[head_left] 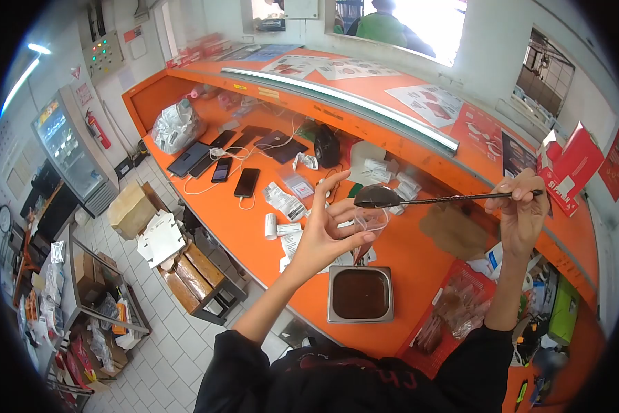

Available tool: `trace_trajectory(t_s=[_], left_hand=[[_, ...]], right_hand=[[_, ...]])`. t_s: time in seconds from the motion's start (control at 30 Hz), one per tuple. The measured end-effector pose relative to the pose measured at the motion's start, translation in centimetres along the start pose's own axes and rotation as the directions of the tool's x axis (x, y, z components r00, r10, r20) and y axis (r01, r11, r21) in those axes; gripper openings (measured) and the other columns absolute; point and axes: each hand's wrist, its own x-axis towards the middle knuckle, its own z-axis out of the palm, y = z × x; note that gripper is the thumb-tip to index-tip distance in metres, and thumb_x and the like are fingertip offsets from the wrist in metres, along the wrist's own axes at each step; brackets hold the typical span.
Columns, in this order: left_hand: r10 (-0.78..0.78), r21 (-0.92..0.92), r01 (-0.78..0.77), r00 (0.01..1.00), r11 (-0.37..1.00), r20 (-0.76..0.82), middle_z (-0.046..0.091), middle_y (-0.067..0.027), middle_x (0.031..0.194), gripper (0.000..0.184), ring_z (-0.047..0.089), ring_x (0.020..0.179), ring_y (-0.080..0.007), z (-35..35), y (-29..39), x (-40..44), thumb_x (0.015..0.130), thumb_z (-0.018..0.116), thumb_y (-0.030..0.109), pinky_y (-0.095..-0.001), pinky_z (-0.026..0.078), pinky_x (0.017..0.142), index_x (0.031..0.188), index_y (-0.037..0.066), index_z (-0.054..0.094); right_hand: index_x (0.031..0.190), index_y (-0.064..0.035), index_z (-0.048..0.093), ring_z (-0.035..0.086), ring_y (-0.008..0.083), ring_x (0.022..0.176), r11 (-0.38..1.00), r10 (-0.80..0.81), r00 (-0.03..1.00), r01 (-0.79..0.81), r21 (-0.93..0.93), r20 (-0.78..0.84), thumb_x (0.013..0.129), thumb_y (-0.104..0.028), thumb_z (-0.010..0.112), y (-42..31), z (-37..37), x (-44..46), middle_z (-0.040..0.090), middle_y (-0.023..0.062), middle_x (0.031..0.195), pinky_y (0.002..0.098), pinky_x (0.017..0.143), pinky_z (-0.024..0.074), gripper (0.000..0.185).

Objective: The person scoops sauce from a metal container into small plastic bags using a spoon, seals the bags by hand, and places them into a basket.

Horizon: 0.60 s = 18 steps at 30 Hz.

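My right hand (pixel 519 206) grips the far end of a long dark ladle (pixel 378 197), held nearly level. The ladle's bowl sits just above the mouth of a small clear plastic bag (pixel 373 220). Fingers of my left hand (pixel 327 230) curl around that bag near its opening, with the index finger raised. Below stands a square steel pan (pixel 361 320) of dark brown sauce (pixel 359 292). How much the bag contains is hard to see.
Right of the pan, a red plastic basket (pixel 420 358) contains filled clear pouches (pixel 454 306). Paper receipts (pixel 285 199), paper rolls (pixel 271 226) and phones (pixel 246 182) lie on the orange counter (pixel 254 227). A raised shelf with a light tube (pixel 344 107) runs behind.
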Motion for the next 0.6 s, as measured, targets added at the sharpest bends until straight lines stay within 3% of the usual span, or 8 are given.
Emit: trace_trajectory(t_s=[0.6], left_hand=[[-0.019, -0.008, 0.019, 1.000, 1.000, -0.008, 0.051, -0.0171, 0.116, 0.082, 0.053, 0.111, -0.0233, 0.36, -0.72, -0.25, 0.074, 0.068, -0.003, -0.0369, 0.047, 0.092, 0.135, 0.010, 0.015]], right_hand=[[0.085, 0.0023, 0.045, 0.063, 0.0240, 0.066, 0.998, 0.002, 1.000, -0.002, -0.063, -0.015, 0.094, -0.018, 0.045, -0.10, -0.35, -0.67, 0.049, 0.0133, 0.084, 0.0308, 0.056, 0.0570, 0.022]])
